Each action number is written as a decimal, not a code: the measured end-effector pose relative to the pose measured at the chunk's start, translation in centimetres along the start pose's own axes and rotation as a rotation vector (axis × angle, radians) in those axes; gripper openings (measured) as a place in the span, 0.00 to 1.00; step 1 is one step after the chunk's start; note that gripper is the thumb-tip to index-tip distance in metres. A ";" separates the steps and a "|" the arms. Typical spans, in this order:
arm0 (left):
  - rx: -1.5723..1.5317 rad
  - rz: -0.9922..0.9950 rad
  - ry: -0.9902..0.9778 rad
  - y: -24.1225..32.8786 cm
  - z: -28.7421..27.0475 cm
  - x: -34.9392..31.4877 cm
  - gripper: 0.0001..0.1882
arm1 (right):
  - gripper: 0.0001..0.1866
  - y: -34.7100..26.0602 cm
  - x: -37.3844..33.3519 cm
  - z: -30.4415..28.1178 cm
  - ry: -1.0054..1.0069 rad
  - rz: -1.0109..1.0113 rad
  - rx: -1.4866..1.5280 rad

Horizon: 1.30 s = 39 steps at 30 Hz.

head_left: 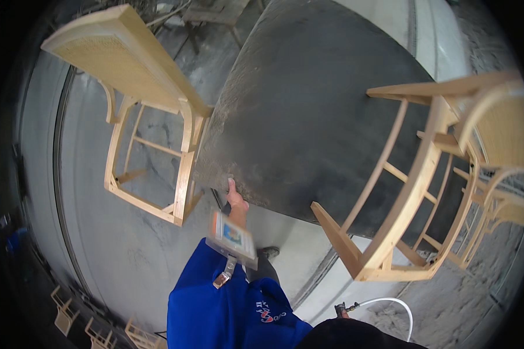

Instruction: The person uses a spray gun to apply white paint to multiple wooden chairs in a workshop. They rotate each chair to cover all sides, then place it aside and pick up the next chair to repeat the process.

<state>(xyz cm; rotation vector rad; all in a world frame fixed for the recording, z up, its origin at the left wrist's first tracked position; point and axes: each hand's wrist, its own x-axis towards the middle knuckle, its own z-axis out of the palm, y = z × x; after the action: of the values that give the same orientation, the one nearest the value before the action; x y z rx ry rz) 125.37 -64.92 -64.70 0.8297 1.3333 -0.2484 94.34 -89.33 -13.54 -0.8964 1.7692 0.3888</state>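
My left hand (235, 196) is at the near left corner of a large dark tabletop (297, 110), its thumb on the upper face. The other fingers are hidden under the edge, as in a grip. Low on the right, my right hand (344, 314) shows only in part beyond a black sleeve. It holds a small dark air gun (340, 308), from which a white hose (393, 299) curves away. One unpainted wooden chair (177, 186) stands left of the tabletop. Another wooden chair (413, 198) lies tipped over on the right part of the tabletop, legs toward me.
More wooden chair frames (495, 203) are beyond the tipped chair at far right. Several others (102, 334) stand at the lower left. A badge in a clear holder (233, 235) hangs at my blue shirt. A small worn table (215, 11) stands at the back on the grey floor (116, 238).
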 end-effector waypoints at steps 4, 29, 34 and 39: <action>-0.082 -0.090 0.010 0.4 1.4 -0.8 0.47 | 0.31 -6.4 -1.1 3.4 -0.179 -0.633 -0.931; 1.736 0.969 0.187 19.9 -4.8 5.2 0.49 | 0.38 -8.1 1.1 7.2 -0.310 -0.625 -1.145; 1.696 0.740 0.908 21.4 -0.5 7.3 0.49 | 0.32 -6.8 1.0 5.7 -0.448 -0.538 -1.103; 0.486 0.382 0.381 11.8 2.2 5.0 0.54 | 0.32 -5.4 0.2 4.8 -0.367 -0.452 -1.042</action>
<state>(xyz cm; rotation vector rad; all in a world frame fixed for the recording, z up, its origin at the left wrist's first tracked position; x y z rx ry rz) 135.41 -56.74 -64.69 1.5828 1.4525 -0.1134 101.41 -89.91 -14.72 -1.7592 0.9070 1.1297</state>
